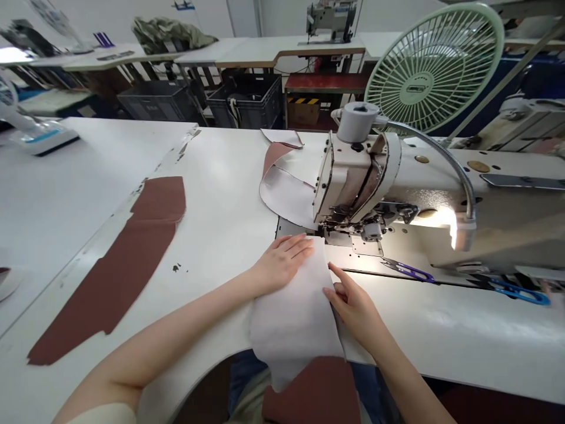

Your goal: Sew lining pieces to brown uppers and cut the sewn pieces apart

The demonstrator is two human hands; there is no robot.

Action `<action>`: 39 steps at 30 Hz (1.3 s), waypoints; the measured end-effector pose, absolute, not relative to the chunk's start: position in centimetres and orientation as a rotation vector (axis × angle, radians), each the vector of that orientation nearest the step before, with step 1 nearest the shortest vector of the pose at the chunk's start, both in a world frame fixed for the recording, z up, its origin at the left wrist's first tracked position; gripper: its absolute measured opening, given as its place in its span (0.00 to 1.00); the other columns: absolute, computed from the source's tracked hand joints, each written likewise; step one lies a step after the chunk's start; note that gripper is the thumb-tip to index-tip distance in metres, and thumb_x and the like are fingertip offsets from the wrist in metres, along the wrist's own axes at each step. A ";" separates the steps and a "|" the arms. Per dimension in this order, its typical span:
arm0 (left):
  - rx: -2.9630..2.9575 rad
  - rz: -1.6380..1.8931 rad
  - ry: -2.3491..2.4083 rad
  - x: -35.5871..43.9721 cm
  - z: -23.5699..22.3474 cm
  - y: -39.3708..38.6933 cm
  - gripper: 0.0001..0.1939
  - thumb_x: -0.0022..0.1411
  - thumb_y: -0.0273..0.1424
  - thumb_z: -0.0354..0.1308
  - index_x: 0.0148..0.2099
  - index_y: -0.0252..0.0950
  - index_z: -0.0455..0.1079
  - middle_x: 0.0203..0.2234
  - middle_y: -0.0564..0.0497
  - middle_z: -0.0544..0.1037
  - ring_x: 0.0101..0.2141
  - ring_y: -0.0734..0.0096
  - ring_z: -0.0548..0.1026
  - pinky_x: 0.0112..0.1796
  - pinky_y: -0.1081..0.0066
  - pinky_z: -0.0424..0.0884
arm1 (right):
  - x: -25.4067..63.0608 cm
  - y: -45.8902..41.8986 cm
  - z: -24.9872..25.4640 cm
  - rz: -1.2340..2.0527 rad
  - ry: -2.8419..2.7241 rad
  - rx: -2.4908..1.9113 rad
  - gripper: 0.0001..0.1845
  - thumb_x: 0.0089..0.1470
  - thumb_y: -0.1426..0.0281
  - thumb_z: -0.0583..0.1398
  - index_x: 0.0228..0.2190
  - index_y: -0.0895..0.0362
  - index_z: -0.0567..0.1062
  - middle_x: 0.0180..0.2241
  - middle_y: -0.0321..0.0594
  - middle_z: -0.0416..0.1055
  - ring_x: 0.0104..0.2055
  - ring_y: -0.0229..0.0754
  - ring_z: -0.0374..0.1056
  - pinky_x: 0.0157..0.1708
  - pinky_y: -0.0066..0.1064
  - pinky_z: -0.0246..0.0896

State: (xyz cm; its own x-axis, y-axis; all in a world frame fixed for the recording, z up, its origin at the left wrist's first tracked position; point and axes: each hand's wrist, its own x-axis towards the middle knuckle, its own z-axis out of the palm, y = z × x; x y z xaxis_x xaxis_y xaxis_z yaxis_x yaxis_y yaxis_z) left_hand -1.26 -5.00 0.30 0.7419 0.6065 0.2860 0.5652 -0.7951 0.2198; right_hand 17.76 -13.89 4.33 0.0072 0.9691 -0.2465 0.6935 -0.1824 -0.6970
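Note:
A sheet piece (pixel 295 318), pale on its upper face and brown on its underside, runs from the sewing machine (pixel 348 176) down over the table's front edge. Its brown end (pixel 315 391) hangs folded over my lap. My left hand (pixel 282 262) lies flat on the pale face, just before the needle area, fingers stretched out. At the sheet's right edge is my right hand (pixel 353 300), thumb on top, index finger along the edge and the other fingers curled. Behind the machine's foot lies more pale and brown sheet (pixel 286 191), curled over. The needle tip is hidden.
A long brown piece (pixel 136 253) lies on the table at left. Purple thread snips (pixel 408 270) and blue-handled scissors (pixel 521 291) lie right of the machine. A lit lamp (pixel 463 229) and a green fan (pixel 432 70) stand close by. Grey crates (pixel 247 103) stand beyond.

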 end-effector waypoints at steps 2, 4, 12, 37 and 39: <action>2.862 0.461 0.893 -1.1 0.5 -5.0 0.24 0.64 0.23 0.42 0.61 0.37 0.59 0.61 0.49 0.62 0.60 0.65 0.57 0.55 0.62 0.55 | 17.5 -14.0 4.4 0.890 -1.800 -1.946 0.25 0.58 0.63 0.48 0.55 0.58 0.64 0.19 0.29 0.59 0.21 0.38 0.60 0.21 0.27 0.54; 2.877 0.410 0.861 -0.9 0.8 -4.8 0.25 0.63 0.24 0.42 0.62 0.37 0.57 0.62 0.50 0.61 0.60 0.63 0.58 0.53 0.62 0.55 | 17.0 -14.1 4.6 0.715 -1.941 -2.011 0.24 0.59 0.66 0.46 0.54 0.58 0.64 0.20 0.32 0.64 0.21 0.38 0.61 0.21 0.26 0.51; 2.846 0.415 0.817 -0.1 1.5 -3.5 0.23 0.59 0.25 0.45 0.56 0.38 0.64 0.59 0.50 0.66 0.53 0.63 0.64 0.46 0.64 0.58 | 15.5 -14.0 4.6 0.023 -2.508 -2.138 0.28 0.55 0.75 0.51 0.58 0.62 0.61 0.15 0.34 0.63 0.16 0.35 0.59 0.16 0.27 0.40; 2.949 0.557 0.794 0.0 1.0 -3.5 0.23 0.64 0.26 0.44 0.60 0.35 0.61 0.57 0.47 0.68 0.56 0.61 0.65 0.51 0.61 0.60 | 15.9 -13.3 3.7 -0.137 -2.598 -2.055 0.33 0.48 0.83 0.54 0.57 0.58 0.64 0.26 0.37 0.68 0.23 0.34 0.62 0.22 0.29 0.49; 2.948 0.555 0.782 0.1 1.1 -3.5 0.23 0.64 0.26 0.43 0.60 0.35 0.62 0.56 0.47 0.69 0.55 0.61 0.65 0.51 0.62 0.61 | 16.0 -13.3 3.9 -0.127 -2.615 -2.052 0.33 0.48 0.82 0.54 0.57 0.58 0.64 0.26 0.37 0.68 0.23 0.35 0.63 0.22 0.29 0.49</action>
